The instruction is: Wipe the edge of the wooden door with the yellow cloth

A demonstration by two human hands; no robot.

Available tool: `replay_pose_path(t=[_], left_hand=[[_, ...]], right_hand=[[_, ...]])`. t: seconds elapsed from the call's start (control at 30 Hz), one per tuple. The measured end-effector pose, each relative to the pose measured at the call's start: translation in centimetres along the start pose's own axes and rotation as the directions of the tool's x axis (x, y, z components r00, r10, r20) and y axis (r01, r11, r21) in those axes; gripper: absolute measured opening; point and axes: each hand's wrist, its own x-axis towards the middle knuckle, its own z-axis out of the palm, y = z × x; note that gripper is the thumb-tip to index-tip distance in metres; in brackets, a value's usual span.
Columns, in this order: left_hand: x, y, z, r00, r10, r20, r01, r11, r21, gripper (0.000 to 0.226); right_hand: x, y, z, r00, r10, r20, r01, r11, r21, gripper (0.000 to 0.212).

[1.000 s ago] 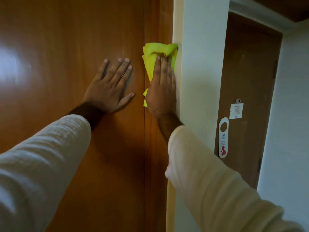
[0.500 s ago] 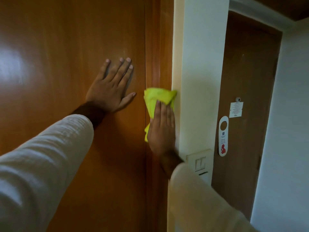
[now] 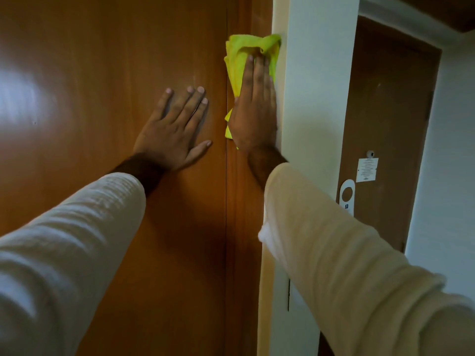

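The glossy wooden door fills the left half of the view, and its narrow vertical edge strip runs beside the white wall. My right hand lies flat over the crumpled yellow cloth and presses it against the upper part of that strip. The cloth sticks out above my fingertips and to the left of my palm. My left hand rests flat on the door face just left of the strip, fingers spread, holding nothing.
A white wall corner stands directly right of the cloth. Further right is a second brown door with a paper notice and a white door hanger. A wall plate is partly hidden behind my right sleeve.
My right hand has slid the cloth back up the edge strip after having gone down it half a second ago. The left hand has stayed in place on the door.
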Motion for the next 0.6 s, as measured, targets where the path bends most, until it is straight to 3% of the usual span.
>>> replay_pose_path(t=[0.3, 0.43, 0.5, 0.6], left_hand=[[0.0, 0.1, -0.4, 1.0, -0.018, 0.026, 0.018, 1.0, -0.008, 0.089], [0.0, 0.0, -0.9, 0.996, -0.008, 0.086, 0.013, 0.999, -0.051, 0.09], [0.0, -0.1, -1.2, 0.994, -0.011, 0.108, 0.027, 0.99, -0.141, 0.091], [0.0, 0.1, -2.5, 0.996, -0.065, 0.068, 0.09, 0.875, -0.476, 0.086]], right_hand=[[-14.2, 0.9, -1.4, 0.97, 0.008, 0.245, -0.004, 1.0, -0.016, 0.066], [-14.9, 0.9, -1.7, 0.961, 0.022, 0.277, -0.018, 1.0, -0.017, 0.068], [-14.7, 0.7, -2.1, 0.958, 0.029, 0.286, -0.032, 0.999, 0.008, 0.072], [-14.8, 0.9, -2.3, 0.955, 0.023, 0.295, -0.035, 0.999, 0.034, 0.079]])
